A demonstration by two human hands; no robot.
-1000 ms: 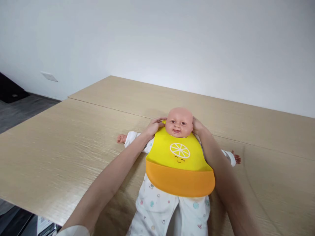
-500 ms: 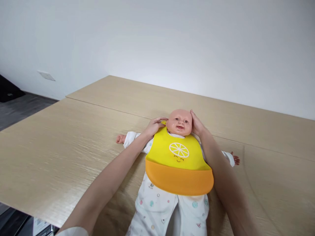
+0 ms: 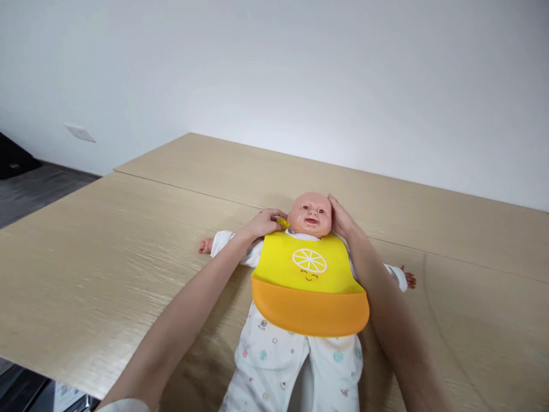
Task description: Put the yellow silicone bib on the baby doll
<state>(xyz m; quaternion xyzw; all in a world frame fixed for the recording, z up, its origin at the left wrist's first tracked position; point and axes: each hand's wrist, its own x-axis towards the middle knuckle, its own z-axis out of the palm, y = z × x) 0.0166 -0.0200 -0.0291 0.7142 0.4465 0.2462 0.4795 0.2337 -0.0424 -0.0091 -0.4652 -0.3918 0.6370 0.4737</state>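
A baby doll (image 3: 309,213) in white patterned pyjamas lies face up on a light wooden table (image 3: 107,257). A yellow bib (image 3: 306,269) with an orange pocket and a lemon print covers its chest. My left hand (image 3: 262,222) is at the doll's neck on the left, fingers curled round the bib's yellow strap end. My right hand (image 3: 341,217) lies against the right side of the doll's head, fingers stretched along it. Both forearms run along the doll's sides.
A second table section (image 3: 429,206) adjoins at the back, against a white wall. The table's near left edge drops to a dark floor (image 3: 30,189).
The doll's head has tipped back and lowered toward the table. My right hand slid up along the head; my left hand pulled down a little with the bib strap.
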